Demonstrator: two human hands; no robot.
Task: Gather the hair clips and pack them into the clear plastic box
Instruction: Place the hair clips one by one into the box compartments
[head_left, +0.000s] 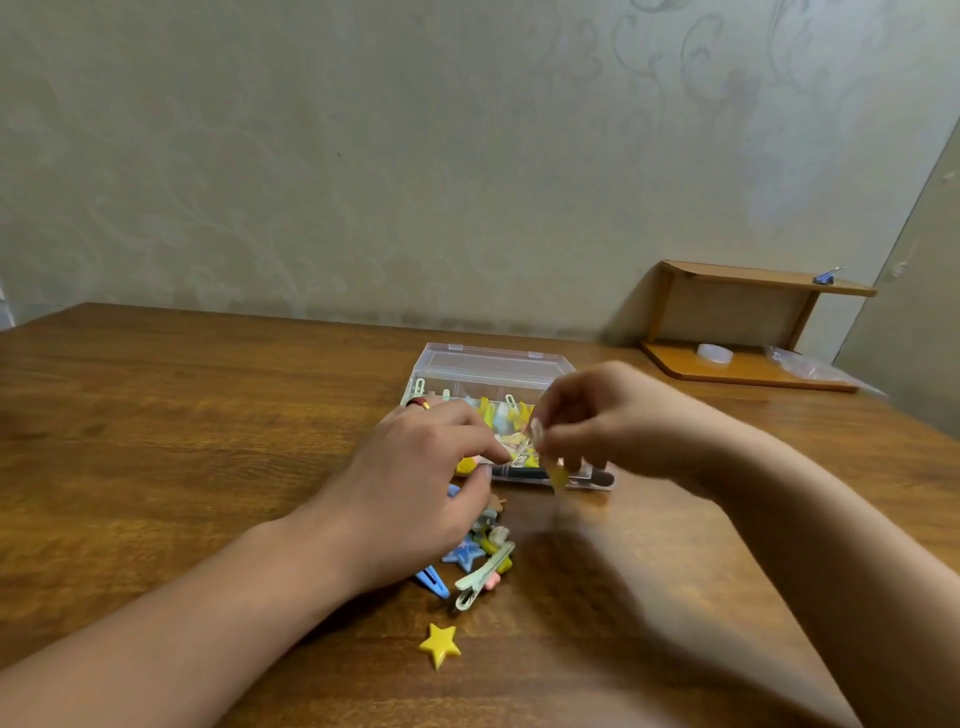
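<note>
Left hand (415, 478): palm down, thumb and forefinger brought together.
Right hand (608, 421): raised, fingers curled, tips pinched.
Forearms: bare, converging.

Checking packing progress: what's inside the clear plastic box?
The clear plastic box holds yellow, pale blue and green hair clips. Left hand and right hand cover its front part.

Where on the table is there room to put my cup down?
The wooden table is bare left of the left hand, and between the right hand and the small wooden shelf. It is crowded at the clear plastic box, the hair clips and yellow star clip.
</note>
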